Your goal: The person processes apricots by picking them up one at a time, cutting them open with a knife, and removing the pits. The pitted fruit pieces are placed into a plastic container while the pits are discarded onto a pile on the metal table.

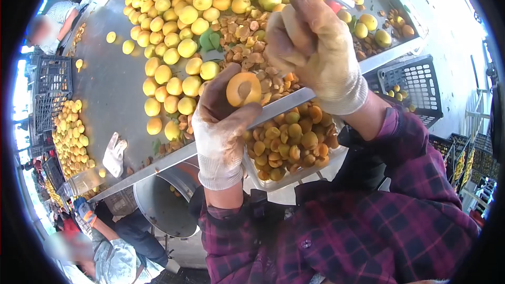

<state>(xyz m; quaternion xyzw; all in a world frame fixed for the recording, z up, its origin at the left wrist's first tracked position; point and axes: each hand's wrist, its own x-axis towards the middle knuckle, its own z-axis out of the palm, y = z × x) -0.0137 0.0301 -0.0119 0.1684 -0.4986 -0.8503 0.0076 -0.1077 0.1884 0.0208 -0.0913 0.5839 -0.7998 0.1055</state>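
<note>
My left hand point(220, 131), in a stained white knit glove, is closed on an apricot half point(243, 89), its hollow cut face turned up. My right hand point(321, 52), gloved likewise, is curled into a fist above and to the right of it; I cannot tell what its fingers hold. Beneath both hands runs the metal table's edge point(284, 106). Just beyond lies a heap of brown apricot pits point(244, 34), with whole yellow apricots point(179, 21) spread behind and to the left. Below the edge, a white crate point(268, 183) is full of apricot halves point(292, 142).
A loose white glove point(114, 155) and a clear plastic jar point(84, 182) lie at the table's left end. A metal tub point(150, 200) stands below. Black crates point(413, 87) are at the right and left. Two people point(113, 255) point(66, 16) are at the left side.
</note>
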